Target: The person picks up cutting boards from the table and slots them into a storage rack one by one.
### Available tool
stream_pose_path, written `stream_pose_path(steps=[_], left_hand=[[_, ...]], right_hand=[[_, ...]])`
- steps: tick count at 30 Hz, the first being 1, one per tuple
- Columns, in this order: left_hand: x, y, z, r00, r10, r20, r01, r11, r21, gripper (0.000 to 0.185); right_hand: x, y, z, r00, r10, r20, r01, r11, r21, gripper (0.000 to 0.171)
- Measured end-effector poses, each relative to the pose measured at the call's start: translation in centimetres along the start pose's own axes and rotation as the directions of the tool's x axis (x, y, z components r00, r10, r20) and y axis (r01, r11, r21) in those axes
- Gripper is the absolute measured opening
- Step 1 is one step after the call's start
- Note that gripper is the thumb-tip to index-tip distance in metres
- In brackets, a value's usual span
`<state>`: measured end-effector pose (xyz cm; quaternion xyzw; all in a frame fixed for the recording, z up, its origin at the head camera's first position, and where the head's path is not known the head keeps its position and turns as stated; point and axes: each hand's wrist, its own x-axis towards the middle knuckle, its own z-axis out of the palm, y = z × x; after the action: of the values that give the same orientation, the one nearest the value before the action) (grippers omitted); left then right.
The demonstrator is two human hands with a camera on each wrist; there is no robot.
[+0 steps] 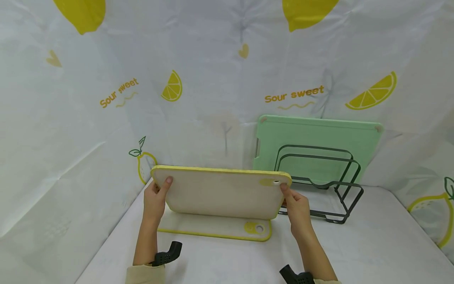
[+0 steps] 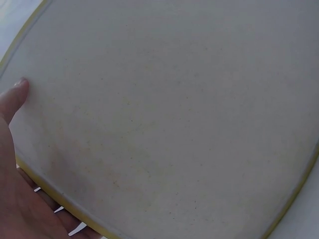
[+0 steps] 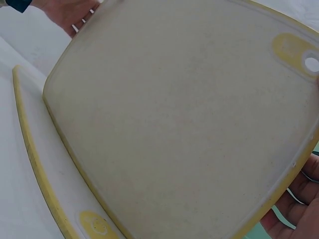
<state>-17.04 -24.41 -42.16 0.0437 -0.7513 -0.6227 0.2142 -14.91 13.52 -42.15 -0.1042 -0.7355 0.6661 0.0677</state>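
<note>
Plainly, your left hand and your right hand grip opposite ends of a yellow-rimmed pale board, held tilted at the centre of the frame. Below it, partly covered, a second board lies on the white table, while right of centre a green board stands behind the wires of a black rack.

The left hand grips a cutting board at its left side. The thumb lies on the pale face, while the fingers pass behind the lower left edge, with narrow bright gaps between them. A yellow rim borders the board. Small dark and reddish specks dot the face, with a faint stain near the thumb side. Beyond the lower right edge lies a plain pale surface.
</note>
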Motion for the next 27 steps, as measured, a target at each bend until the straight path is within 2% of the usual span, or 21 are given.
stream_pose_path(steps=[6, 14, 19, 27], left_hand=[[0.0, 0.0, 0.1, 1.0, -0.013, -0.012, 0.013, 1.0, 0.024, 0.038], [0.1, -0.5, 0.1, 1.0, -0.024, -0.02, 0.025, 0.999, 0.03, 0.043], [0.1, -0.9, 0.3, 0.999, -0.031, -0.015, 0.032, 0.998, 0.049, 0.046], [0.2, -0.8, 0.5, 0.998, -0.057, -0.001, 0.057, 0.998, 0.02, 0.047]], right_hand=[[0.2, 0.3, -0.2, 0.997, -0.041, 0.069, 0.045, 0.997, -0.065, 0.067], [0.9, 1.9, -0.1, 0.985, -0.048, 0.165, 0.072, 0.987, -0.143, 0.063], [1.1, 2.5, 0.1, 0.985, -0.076, 0.154, 0.097, 0.987, -0.129, 0.057], [1.2, 2.5, 0.2, 0.99, -0.054, 0.127, 0.066, 0.993, -0.098, 0.062]])
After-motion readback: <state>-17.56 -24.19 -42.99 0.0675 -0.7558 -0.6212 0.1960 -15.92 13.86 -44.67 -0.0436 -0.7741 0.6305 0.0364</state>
